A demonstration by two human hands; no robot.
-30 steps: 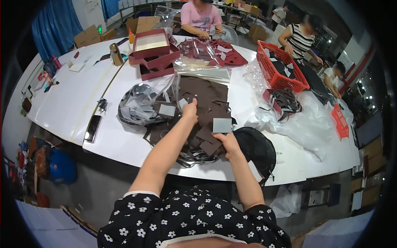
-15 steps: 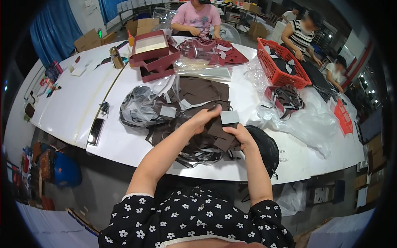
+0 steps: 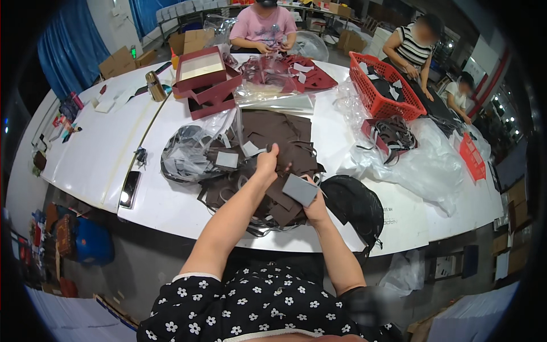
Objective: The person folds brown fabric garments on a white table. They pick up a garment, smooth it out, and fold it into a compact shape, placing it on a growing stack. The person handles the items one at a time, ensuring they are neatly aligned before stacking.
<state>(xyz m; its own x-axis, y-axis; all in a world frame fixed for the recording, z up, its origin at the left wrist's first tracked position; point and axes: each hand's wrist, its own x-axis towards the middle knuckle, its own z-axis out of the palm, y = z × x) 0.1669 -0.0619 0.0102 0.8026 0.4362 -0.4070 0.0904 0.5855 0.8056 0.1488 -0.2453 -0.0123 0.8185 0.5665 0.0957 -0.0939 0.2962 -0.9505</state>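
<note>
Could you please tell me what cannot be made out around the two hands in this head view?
- Left hand: what it pinches is too small to tell.
- Grey card in the right hand: its face is blurred.
- Brown cut pieces: lower layers are hidden by the forearms.

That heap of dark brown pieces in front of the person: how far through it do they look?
Done: hard to tell; no finished stack is clearly visible. In hand: the right hand holds a grey square piece, and the left hand pinches a dark strip from the brown pile. Left: most of that pile, plus grey squares in the clear bag beside it.
</note>
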